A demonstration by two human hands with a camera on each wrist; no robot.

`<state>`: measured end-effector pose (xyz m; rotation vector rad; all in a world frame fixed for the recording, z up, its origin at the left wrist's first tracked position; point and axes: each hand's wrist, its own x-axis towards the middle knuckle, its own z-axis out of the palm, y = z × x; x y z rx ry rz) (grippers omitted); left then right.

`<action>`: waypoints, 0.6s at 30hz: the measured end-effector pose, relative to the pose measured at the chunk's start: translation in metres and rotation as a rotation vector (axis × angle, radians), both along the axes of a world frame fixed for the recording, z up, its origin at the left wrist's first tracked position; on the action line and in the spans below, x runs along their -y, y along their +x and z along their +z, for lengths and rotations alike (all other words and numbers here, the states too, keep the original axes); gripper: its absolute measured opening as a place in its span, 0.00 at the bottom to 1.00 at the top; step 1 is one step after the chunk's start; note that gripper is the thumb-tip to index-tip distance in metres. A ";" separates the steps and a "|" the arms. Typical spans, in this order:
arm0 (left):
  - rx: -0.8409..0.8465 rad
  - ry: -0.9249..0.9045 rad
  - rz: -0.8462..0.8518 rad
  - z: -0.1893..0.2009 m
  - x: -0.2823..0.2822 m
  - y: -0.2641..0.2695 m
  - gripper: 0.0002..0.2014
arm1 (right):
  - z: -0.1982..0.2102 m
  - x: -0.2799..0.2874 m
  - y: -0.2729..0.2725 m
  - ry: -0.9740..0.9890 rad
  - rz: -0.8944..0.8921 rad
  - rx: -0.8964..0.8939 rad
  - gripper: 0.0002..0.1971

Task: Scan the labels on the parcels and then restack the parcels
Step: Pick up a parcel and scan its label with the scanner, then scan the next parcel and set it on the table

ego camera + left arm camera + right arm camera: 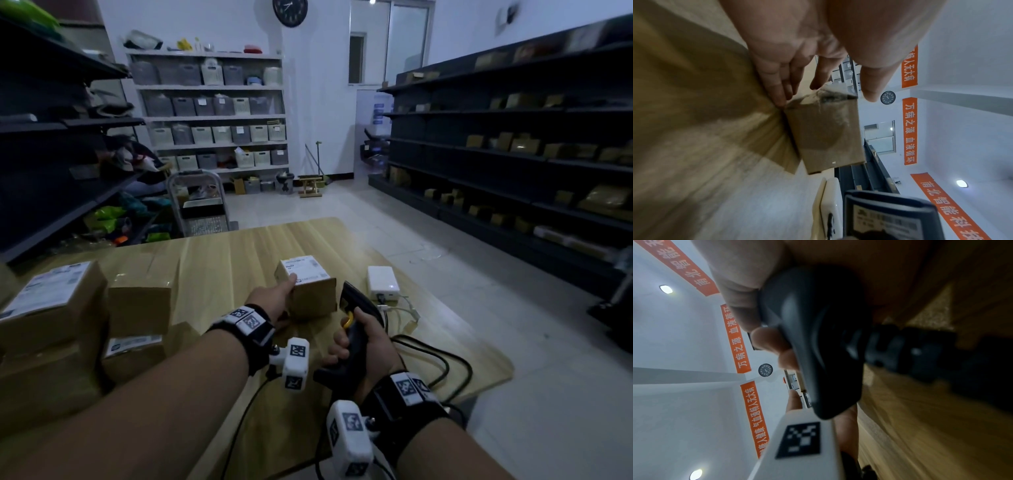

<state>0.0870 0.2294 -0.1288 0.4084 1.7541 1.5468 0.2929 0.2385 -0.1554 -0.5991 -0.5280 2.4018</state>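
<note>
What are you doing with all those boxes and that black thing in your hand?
A person is scanning parcel labels at a wooden table. The left hand steadies a small cardboard parcel, its white label facing up. The right hand grips a black barcode scanner, its head close beside that parcel. More parcels sit piled at the left of the table, and a white box with cables lies just to the right.

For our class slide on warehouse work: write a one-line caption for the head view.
Left hand steadies a small labelled parcel while the right hand aims a barcode scanner at it.
</note>
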 end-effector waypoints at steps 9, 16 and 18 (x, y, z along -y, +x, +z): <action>-0.074 0.126 0.022 -0.009 0.048 0.015 0.10 | 0.005 0.003 0.001 -0.006 -0.001 -0.013 0.25; -0.222 0.253 0.126 0.033 0.103 0.025 0.06 | 0.002 0.003 0.000 -0.006 -0.024 -0.006 0.19; -0.443 0.247 0.171 0.053 0.121 0.026 0.07 | 0.002 0.004 -0.001 -0.001 -0.027 -0.004 0.19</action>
